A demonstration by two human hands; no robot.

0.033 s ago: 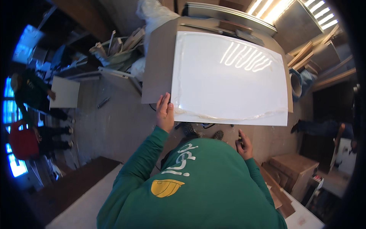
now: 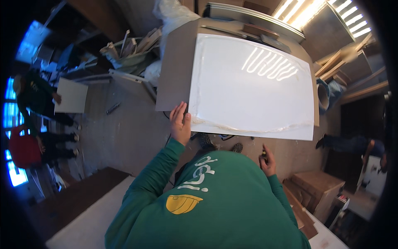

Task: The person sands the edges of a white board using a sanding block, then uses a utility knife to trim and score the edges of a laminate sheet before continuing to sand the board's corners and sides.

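Under the left hand (image 2: 180, 124) lies the near left corner of a big white glossy panel (image 2: 253, 83), flat on a brown board (image 2: 176, 62) that sticks out past it on the far-left side. Left hand is open, fingers spread & flat, palm down on the panel edge, thumb side touching the white sheet. A loose clear film edge (image 2: 248, 128) wrinkles along the near side of the panel, just right of that hand. Ceiling lights reflect as bright stripes far right of the hand.

Right hand (image 2: 268, 162) sits lower, near the body, apart from the panel, closed around a small dark tool w/ a yellowish bit (image 2: 263, 152); can't tell what kind. Both green sleeves (image 2: 161, 174) come up from the bottom.

Left of the left hand, bare concrete floor (image 2: 124, 133), then a heap of wood scraps (image 2: 128, 50) further up-left. Far left, another person in green (image 2: 33, 95) holds a pale square board (image 2: 71, 96). Right of the right hand, brown boxes (image 2: 315, 186); beyond, someone's legs (image 2: 344, 143) at the frame edge.
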